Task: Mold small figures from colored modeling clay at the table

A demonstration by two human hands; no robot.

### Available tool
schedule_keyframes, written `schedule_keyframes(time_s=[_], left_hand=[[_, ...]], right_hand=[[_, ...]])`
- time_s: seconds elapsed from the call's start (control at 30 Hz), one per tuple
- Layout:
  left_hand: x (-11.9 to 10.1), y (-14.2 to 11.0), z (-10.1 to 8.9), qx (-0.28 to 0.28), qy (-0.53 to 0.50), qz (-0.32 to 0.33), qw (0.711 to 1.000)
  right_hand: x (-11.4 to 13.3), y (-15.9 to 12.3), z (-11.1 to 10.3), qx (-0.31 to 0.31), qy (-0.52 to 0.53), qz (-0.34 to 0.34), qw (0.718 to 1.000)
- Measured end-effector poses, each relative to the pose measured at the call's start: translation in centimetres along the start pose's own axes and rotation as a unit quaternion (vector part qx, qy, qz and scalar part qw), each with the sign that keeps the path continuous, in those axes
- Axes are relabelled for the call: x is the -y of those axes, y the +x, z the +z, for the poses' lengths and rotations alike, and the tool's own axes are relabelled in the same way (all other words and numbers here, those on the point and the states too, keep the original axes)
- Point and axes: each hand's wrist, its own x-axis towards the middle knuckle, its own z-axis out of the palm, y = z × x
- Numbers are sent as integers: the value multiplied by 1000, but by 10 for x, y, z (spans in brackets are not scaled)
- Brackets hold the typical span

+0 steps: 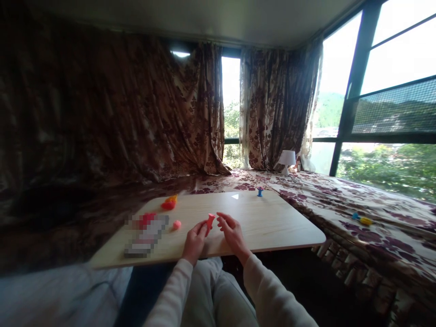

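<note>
Nearest to us, our left hand [195, 240] pinches a small red toy [210, 221] by its lower end, fingers closed around it, holding it just above the near part of the pale wooden worktop [272, 222]. Our right hand [231, 231] hovers just beside the toy, fingers loosely curled and holding nothing. We judge the toy light, stiff plastic with a flared top and narrow stem, so the stem looks the sure place to grip; it seems neither fragile nor slippery. Further left lie a small pink ball [176, 225] and a blurred packet [146, 235]. Beyond, an orange toy [169, 203] and a blue toy [260, 191] stand well apart near the far edge. We see no containers. On the patterned bed behind stands a white lamp [287, 161].
</note>
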Motion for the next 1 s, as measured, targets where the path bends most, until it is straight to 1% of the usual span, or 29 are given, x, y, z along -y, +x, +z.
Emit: schedule_keyframes(time_s=[0.07,0.13,0.2,0.3,0.37,0.43,0.53,0.63,0.73,0.83,1.0], left_hand=[[0,-1,1,8,7,-1,1000],[-1,-1,2,5,32,10,999],[-4,0,0,-18,72,27,997],[-12,6,-9,-56,138,42,988],[-21,12,-18,-57,181,53,981],[-31,19,-25,-32,225,66,972],[-42,29,-26,41,276,62,958],[-45,36,-19,112,294,42,948],[-40,38,-9,160,282,22,946],[-33,37,-3,173,257,17,951],[-24,30,-1,162,236,16,958]], right_hand=[[1,-1,1,-7,-6,-21,1000],[-1,0,1,3,-16,-30,999],[-5,1,0,-3,-22,-20,1000],[-13,5,0,-43,-21,9,999],[-19,8,0,-54,-20,23,998],[-22,9,1,-52,-21,32,998],[-24,9,2,-44,-25,35,998],[-22,8,2,-47,-28,37,998],[-20,7,1,-59,-28,42,997],[-20,8,1,-71,-27,46,996],[-21,8,1,-74,-27,52,996]])
